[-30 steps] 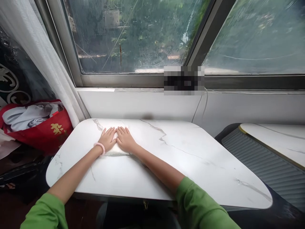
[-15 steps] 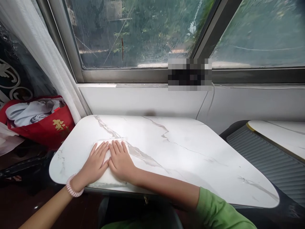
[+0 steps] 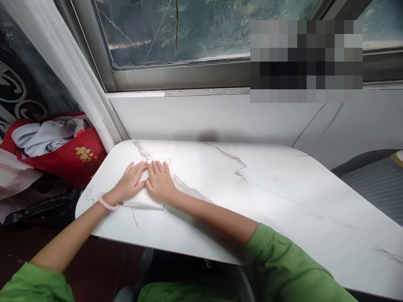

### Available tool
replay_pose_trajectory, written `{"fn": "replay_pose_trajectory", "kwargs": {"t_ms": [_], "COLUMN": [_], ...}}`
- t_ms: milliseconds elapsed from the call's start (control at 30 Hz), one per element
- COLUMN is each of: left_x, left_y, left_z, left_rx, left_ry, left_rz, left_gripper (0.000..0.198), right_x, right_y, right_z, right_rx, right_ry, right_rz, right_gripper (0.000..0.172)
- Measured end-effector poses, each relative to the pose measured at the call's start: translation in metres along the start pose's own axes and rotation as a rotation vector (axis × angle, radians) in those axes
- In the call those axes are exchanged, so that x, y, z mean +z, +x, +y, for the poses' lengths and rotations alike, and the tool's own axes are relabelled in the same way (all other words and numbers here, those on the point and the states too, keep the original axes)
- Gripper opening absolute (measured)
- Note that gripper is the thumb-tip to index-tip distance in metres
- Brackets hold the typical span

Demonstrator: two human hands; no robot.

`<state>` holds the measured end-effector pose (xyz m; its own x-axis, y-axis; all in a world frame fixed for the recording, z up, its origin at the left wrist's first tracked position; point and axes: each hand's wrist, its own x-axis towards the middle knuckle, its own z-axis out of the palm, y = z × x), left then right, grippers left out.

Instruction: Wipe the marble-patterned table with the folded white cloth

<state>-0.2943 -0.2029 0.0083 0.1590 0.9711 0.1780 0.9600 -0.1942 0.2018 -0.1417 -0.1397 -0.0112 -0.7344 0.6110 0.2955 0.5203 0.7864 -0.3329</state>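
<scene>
"One cloth (image 3: 143, 201), white: where does it lie?"

"On the table (image 3: 267, 226), toward the left end, with bare top to its near and far sides. A grey vein (image 3: 190, 189) in the top shows just right of it."

"And the hands?"

"The left hand (image 3: 129, 184) and the right hand (image 3: 160, 183) rest side by side on the cloth, palms down, fingers stretched out toward the far edge. The thumbs come close; I cannot tell whether they touch."

"Is either gripping?"

"Both lie flat, and the fingers I see are straight rather than curled. The palms are hidden, so I cannot tell how hard they bear down."

"Anything worn?"

"A pink coil (image 3: 107, 202) on the left wrist, and green sleeves (image 3: 289, 264) on both arms."

"What stands around?"

"A red bag (image 3: 67, 164) of pale clothes (image 3: 40, 138) on the left, near the table. Beyond it a white curtain (image 3: 63, 54). On the far side, a wall (image 3: 176, 117) with a window (image 3: 195, 33) above."

"And right?"

"A grey ribbed surface (image 3: 371, 184), too cut off to name."
</scene>
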Motion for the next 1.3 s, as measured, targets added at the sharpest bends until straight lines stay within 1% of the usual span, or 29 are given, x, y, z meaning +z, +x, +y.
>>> {"fn": "replay_pose_trajectory", "kwargs": {"t_ms": [167, 233, 300, 367, 433, 500, 567, 667, 733, 867, 967, 1067, 1167, 1233, 1300], "left_x": [-0.004, -0.002, 0.001, 0.003, 0.005, 0.006, 0.007, 0.005, 0.003, -0.006, -0.014, -0.020, -0.023, -0.025, -0.028], "left_y": [0.056, 0.077, 0.092, 0.101, 0.105, 0.104, 0.099, 0.076, 0.049, -0.029, -0.087, -0.131, -0.158, -0.166, -0.167], "left_z": [-0.053, -0.069, -0.082, -0.090, -0.095, -0.096, -0.093, -0.085, -0.077, -0.057, -0.043, -0.034, -0.034, -0.038, -0.043], "left_rx": [-0.038, -0.059, -0.086, -0.122, -0.150, -0.161, -0.162, -0.150, -0.141, -0.165, -0.235, -0.301, -0.351, -0.387, -0.412], "left_ry": [0.005, 0.014, 0.033, 0.066, 0.103, 0.135, 0.159, 0.172, 0.168, 0.167, 0.187, 0.213, 0.223, 0.214, 0.193], "left_rz": [0.013, 0.025, 0.011, -0.020, -0.046, -0.056, -0.057, -0.046, -0.034, 0.018, 0.052, 0.075, 0.114, 0.134, 0.128], "left_gripper": [0.048, 0.048, 0.049, 0.051, 0.054, 0.055, 0.055, 0.056, 0.056, 0.057, 0.056, 0.055, 0.054, 0.054, 0.054], "right_x": [0.016, 0.021, 0.024, 0.027, 0.029, 0.030, 0.029, 0.026, 0.025, 0.026, 0.028, 0.030, 0.033, 0.036, 0.040], "right_y": [0.073, 0.099, 0.119, 0.133, 0.141, 0.142, 0.137, 0.118, 0.100, 0.058, 0.032, 0.017, 0.013, 0.015, 0.021], "right_z": [0.020, 0.028, 0.034, 0.038, 0.040, 0.041, 0.039, 0.026, 0.009, -0.037, -0.073, -0.101, -0.120, -0.127, -0.131], "right_rx": [0.048, 0.069, 0.095, 0.104, 0.096, 0.083, 0.071, 0.044, 0.019, -0.100, -0.204, -0.288, -0.342, -0.363, -0.374], "right_ry": [0.030, 0.051, 0.060, 0.052, 0.037, 0.019, 0.005, 0.003, 0.010, 0.056, 0.111, 0.145, 0.160, 0.169, 0.180], "right_rz": [0.030, 0.046, 0.057, 0.042, 0.006, -0.020, -0.034, -0.050, -0.053, -0.078, -0.102, -0.125, -0.142, -0.138, -0.132], "right_gripper": [0.055, 0.053, 0.053, 0.054, 0.056, 0.058, 0.058, 0.058, 0.059, 0.061, 0.062, 0.064, 0.065, 0.065, 0.065]}}
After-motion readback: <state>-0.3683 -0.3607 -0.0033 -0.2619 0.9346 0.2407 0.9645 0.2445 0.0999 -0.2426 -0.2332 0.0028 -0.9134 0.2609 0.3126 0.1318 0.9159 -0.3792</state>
